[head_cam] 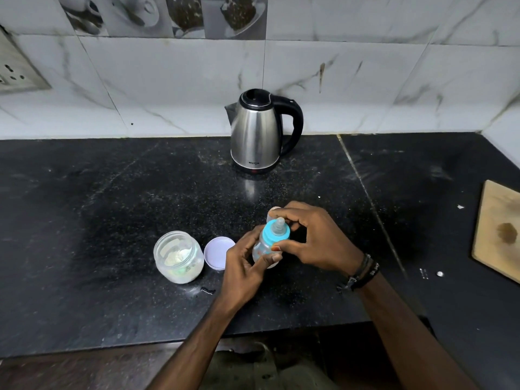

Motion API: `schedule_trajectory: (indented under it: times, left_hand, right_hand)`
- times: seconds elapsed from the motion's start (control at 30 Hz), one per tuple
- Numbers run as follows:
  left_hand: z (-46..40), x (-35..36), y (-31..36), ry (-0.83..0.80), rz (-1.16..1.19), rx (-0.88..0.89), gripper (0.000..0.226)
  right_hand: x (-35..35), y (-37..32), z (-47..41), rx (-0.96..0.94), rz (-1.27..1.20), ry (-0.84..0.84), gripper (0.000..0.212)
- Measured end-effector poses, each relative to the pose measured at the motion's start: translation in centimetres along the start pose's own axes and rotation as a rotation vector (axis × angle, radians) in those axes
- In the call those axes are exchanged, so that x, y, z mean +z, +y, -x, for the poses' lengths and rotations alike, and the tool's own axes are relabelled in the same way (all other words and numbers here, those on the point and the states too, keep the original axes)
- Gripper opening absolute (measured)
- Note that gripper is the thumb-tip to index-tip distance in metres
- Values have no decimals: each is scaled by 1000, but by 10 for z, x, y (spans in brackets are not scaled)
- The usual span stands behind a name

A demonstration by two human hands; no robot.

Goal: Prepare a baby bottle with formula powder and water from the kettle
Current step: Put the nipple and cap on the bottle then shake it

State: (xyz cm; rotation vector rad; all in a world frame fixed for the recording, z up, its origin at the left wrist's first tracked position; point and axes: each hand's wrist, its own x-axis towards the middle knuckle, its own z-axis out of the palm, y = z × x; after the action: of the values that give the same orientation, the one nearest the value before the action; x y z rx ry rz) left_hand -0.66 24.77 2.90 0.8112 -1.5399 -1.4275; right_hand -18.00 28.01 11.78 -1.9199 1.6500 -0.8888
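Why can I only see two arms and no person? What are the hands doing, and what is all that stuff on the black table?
The camera sits on the person's head and looks down, so you see only their arms and hands, just as they see them. There is one picture, taken from up there.

The left hand grips a small clear baby bottle around its body. The right hand has its fingers around the bottle's blue teat cap, and it also seems to hold a small clear cover behind it.

On the black counter stands an open jar with white powder inside. Its round lid lies right beside it. Further back, near the tiled wall, stands a shiny steel kettle with a black handle. At the right edge lies a wooden board.
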Motion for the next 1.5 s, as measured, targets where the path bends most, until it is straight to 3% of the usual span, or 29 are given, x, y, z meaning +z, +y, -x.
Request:
schedule_trajectory:
  times: [0.2, 0.43, 0.53, 0.63, 0.73, 1.1, 1.5]
  left_hand:
    - [-5, 1, 6, 8, 36, 8, 48]
    - [-3, 2, 0, 17, 29, 1, 51]
    - [-2, 2, 5, 27, 52, -7, 48]
    - [-3, 0, 7, 28, 39, 1, 47]
    - [-6, -2, 7, 30, 22, 8, 49]
    - [-18, -11, 8, -3, -73, 33, 49]
    - [-22, -16, 11, -122, -122, 27, 53]
  right_hand:
    - [3, -7, -1, 33, 30, 68, 53]
    - [20, -10, 1, 48, 260, 348, 63]
    - [17, -8, -1, 79, 257, 263, 72]
    - [3, -9, -4, 161, 4, 57, 95]
    - [-2, -7, -7, 166, -108, -66, 95]
    - [-1, -8, -7, 96, -170, -39, 68]
    - [-18, -5, -12, 43, -123, -134, 65]
